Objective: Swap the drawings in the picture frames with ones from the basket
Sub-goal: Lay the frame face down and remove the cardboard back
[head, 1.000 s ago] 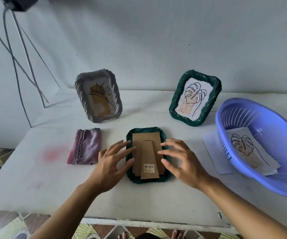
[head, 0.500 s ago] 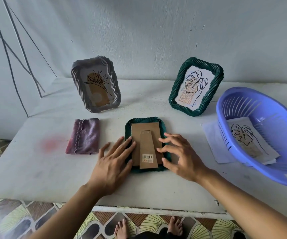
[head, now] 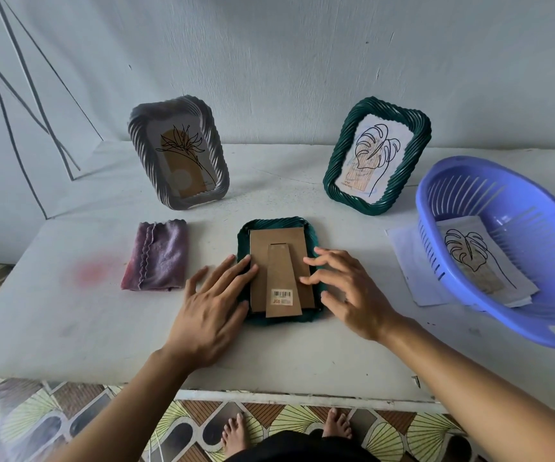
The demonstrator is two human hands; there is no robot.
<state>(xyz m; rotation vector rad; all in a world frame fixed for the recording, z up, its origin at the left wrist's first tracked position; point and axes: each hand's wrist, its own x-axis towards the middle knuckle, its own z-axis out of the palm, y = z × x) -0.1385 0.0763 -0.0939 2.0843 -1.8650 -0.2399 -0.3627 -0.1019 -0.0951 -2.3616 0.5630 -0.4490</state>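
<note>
Early yet — the green frame [head: 276, 224] lies face-down on the worktop [head: 69, 311], backing [head: 279, 240] on; left hand [head: 209, 308] and right hand [head: 352, 295] rest on it, grip released. Replacement drawing [head: 476, 261] waits in the basket [head: 502, 188].

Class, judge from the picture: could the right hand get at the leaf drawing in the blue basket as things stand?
Probably yes: the right hand grips nothing, the basket is open-topped on that hand's side, and the leaf drawing lies uncovered on top.
</note>
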